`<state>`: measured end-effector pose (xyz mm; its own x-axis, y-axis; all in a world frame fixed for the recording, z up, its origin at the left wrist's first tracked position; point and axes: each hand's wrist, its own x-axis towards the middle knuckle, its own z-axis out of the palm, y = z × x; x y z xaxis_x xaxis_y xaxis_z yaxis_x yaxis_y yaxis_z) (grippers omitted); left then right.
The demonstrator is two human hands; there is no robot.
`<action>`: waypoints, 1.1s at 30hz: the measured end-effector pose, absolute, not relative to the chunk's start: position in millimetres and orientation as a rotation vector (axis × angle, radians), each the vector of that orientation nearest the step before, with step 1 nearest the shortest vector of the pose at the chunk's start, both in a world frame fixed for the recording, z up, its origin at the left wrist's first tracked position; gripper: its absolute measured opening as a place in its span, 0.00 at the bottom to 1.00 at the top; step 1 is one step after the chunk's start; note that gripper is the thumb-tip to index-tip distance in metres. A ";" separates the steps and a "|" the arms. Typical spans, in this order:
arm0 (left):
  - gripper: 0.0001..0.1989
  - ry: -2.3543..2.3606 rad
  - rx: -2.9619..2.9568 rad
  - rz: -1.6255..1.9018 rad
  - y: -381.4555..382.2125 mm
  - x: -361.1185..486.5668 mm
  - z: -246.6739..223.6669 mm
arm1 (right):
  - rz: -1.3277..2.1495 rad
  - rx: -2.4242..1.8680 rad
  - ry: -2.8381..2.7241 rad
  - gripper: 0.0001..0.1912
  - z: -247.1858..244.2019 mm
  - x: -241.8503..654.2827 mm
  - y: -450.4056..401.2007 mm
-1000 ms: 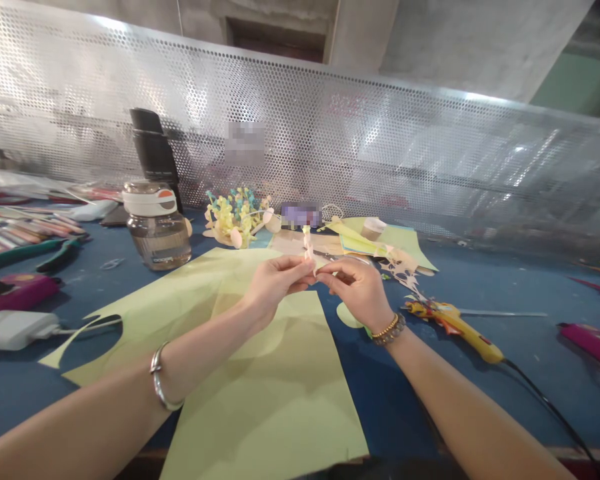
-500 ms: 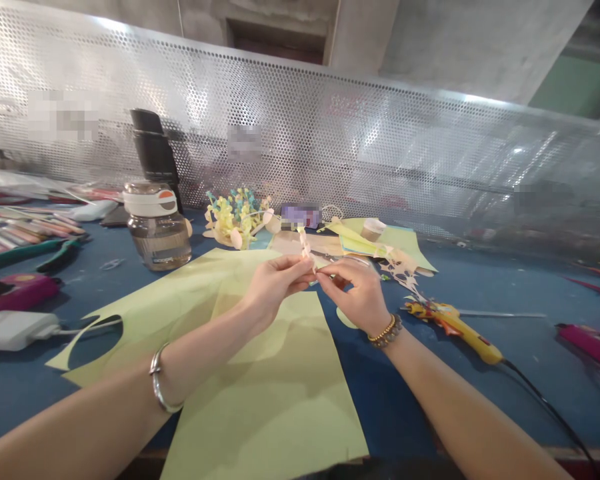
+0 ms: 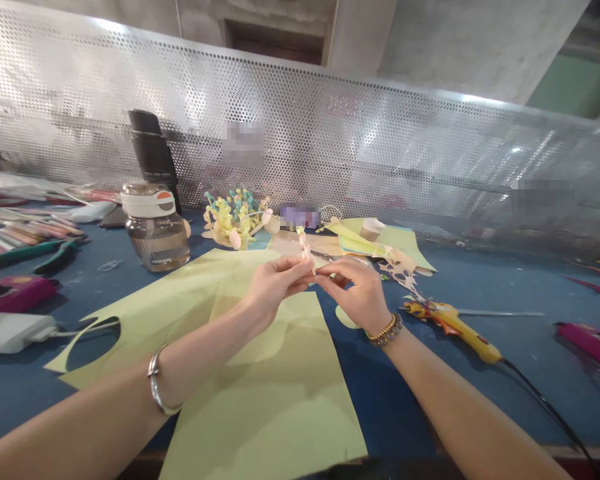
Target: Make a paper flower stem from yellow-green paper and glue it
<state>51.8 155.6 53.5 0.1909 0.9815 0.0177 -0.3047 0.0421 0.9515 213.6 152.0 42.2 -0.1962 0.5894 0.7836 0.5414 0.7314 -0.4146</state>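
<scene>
My left hand pinches a slender pale pink and yellow paper piece, which rises upright above its fingertips. Close against it on the right, my right hand has thumb and fingers pressed together at the lower end of the same piece. The fingertips of both hands nearly touch, and they hide the bottom of the piece. Large light green paper sheets lie beneath my hands. Behind them stands a cluster of yellow, teal and peach paper flowers.
A yellow glue gun with a black cord lies at the right. Left are a water bottle, a black bottle, a white charger and green-handled pliers. A perforated metal panel stands behind.
The view has shifted very slightly. Both hands keep nearly the same pose around the paper piece, with the right fingertips a touch closer to the left ones.
</scene>
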 end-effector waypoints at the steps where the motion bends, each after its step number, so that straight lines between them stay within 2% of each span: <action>1: 0.11 0.847 1.063 1.189 155.4 51.9 53.7 | 0.055 -0.876 -1.853 0.03 42.4 213.1 151.7; 22: 0.11 0.822 1.118 1.137 156.4 50.5 54.1 | 0.163 -0.845 -1.874 0.04 45.8 214.6 153.0; 33: 0.11 0.799 1.128 1.087 160.7 47.9 49.4 | 0.258 -0.852 -1.897 0.08 46.5 217.7 155.3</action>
